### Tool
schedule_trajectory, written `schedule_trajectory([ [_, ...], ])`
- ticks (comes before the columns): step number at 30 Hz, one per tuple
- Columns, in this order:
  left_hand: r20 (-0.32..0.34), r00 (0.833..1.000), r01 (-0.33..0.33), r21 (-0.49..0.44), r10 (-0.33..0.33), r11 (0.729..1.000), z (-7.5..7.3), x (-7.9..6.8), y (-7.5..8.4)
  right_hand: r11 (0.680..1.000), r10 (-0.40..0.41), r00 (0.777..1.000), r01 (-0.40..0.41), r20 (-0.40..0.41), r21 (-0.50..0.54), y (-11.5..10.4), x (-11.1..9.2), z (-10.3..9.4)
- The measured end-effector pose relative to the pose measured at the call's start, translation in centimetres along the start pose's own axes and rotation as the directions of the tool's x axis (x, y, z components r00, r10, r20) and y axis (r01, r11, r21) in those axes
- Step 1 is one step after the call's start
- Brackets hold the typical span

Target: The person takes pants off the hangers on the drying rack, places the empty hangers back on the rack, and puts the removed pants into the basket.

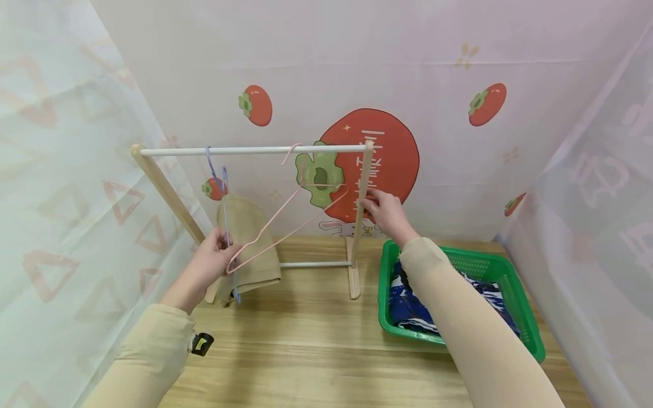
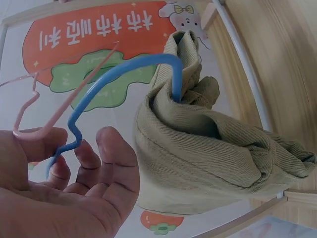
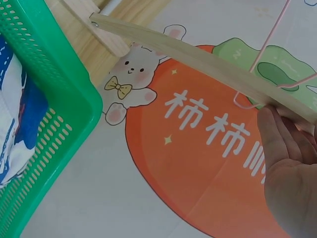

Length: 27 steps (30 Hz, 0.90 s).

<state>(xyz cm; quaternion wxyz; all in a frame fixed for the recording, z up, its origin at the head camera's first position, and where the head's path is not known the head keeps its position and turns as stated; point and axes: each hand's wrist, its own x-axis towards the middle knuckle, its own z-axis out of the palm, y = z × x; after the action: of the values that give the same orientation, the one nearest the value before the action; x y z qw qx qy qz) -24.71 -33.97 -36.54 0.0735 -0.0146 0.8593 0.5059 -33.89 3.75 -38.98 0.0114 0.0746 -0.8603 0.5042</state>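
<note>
My left hand [image 1: 214, 253] pinches the lower end of a pink hanger [image 1: 270, 241] between thumb and index finger. That hanger slants, its hook still over the white rod [image 1: 245, 151] of a small clothes rack. Right beside the same fingers runs a blue hanger [image 2: 124, 67], hooked on the rod further left and carrying khaki trousers [image 2: 198, 144]. The other left fingers are loosely curled. At the right side of the rack my right hand [image 1: 388, 212] grips the upright wooden post [image 1: 363, 192], just past the far end of the pink hanger.
A green basket [image 1: 385, 306] with folded blue and white clothing [image 1: 418, 309] stands right of the rack on the wooden surface [image 1: 306, 351]. Behind the rack hangs a sheet printed with red persimmons [image 1: 393, 141]. Patterned sheets also close off both sides.
</note>
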Motion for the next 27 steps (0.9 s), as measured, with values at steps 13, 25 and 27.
schedule_trajectory([
  [13, 0.026, 0.998, 0.062, 0.093, -0.064, 0.994, 0.3, -2.7, -1.6, 1.0, -0.002, 1.0, 0.002, 0.003, 0.02, 0.2, 0.1, 0.2],
  [25, -0.089, 0.992, 0.108, 0.204, -0.091, 0.973, 0.0, -3.3, -2.9, 1.0, -0.003, 1.0, 0.003, 0.007, 0.026, 0.3, 0.1, 0.3],
  [27, -0.095, 0.989, 0.124, 0.169, -0.109, 0.978, -0.3, -3.4, -3.2, 1.0, -0.008, 1.0, 0.008, 0.006, 0.021, 0.3, 0.1, 0.3],
])
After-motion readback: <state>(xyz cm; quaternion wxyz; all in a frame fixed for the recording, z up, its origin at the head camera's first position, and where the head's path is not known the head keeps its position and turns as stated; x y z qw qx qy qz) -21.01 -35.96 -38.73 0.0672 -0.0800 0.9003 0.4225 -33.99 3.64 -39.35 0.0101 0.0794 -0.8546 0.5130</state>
